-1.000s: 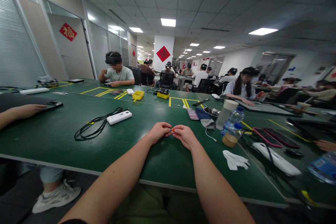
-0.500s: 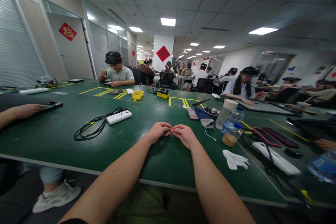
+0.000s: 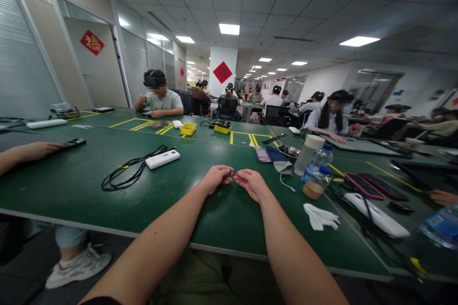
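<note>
Over the counter (image 3: 229, 226), in from its near edge | right hand (image 3: 253, 186): pinching a tiny red bit (image 3: 237, 175) | left hand (image 3: 215, 180): fingertips together, contents too small to tell | hands just apart | risk: shallow pinch, slip, bit rolling off

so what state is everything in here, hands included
left hand, fingers curled; grip too small to read
right hand, fingers curled; grip too small to read
black cable, loosely looped
white power bank, lying flat
brown-filled bottle, upright, capped, part full
white cloth or tissue, crumpled
metal bowl, upright, dark things inside
left yellow tray, upright, open-topped
nearest ceiling light in the middle, on
</note>
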Tool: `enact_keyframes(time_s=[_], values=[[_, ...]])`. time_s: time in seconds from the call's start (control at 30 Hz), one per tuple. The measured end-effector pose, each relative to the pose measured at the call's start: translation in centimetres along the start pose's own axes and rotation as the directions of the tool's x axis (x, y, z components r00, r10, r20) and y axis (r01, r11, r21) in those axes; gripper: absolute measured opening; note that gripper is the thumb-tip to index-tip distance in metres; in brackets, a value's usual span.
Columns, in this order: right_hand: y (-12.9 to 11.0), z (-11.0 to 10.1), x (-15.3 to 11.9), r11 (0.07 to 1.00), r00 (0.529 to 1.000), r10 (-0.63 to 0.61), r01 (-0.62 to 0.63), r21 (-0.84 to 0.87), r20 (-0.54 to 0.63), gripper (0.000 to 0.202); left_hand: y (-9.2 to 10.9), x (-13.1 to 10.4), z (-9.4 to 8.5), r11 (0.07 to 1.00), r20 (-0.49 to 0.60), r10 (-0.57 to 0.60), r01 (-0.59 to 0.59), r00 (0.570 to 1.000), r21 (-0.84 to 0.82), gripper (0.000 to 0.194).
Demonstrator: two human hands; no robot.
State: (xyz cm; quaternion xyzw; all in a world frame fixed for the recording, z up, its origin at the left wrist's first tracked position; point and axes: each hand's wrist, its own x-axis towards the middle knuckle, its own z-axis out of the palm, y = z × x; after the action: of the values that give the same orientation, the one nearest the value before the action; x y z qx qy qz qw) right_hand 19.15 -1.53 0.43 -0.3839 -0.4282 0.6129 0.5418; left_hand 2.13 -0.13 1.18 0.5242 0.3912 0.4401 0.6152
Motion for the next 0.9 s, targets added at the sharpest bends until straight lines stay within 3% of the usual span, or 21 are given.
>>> enact_keyframes(time_s=[0.2,0.37,0.53,0.67,0.9], values=[[0.1,-0.2,0.1,0.999,1.000,0.017,-0.018,0.032,0.004,0.008,-0.2,0.1,0.0,0.999,0.018,-0.013,0.014,1.000,-0.046,0.021],[0.4,-0.3,0.2,1.000,0.999,0.011,-0.010,-0.015,0.034,0.014,-0.7,0.4,0.2,0.999,-0.011,0.014,-0.015,1.000,-0.045,0.040],[0.3,-0.2,0.1,1.000,0.999,-0.001,0.002,-0.011,0.043,0.016,-1.4,0.9,0.1,0.998,-0.015,0.060,-0.060,0.998,0.001,0.025],[0.3,-0.2,0.1,0.999,0.999,0.029,-0.028,-0.045,0.027,0.015,-1.6,1.1,-0.1,0.995,-0.011,0.093,-0.092,0.996,0.031,0.029],[-0.2,0.2,0.0,0.997,0.997,0.071,-0.070,0.024,-0.027,0.007,-0.8,0.8,0.0,0.993,-0.027,-0.030,0.027,0.999,-0.114,0.014]])
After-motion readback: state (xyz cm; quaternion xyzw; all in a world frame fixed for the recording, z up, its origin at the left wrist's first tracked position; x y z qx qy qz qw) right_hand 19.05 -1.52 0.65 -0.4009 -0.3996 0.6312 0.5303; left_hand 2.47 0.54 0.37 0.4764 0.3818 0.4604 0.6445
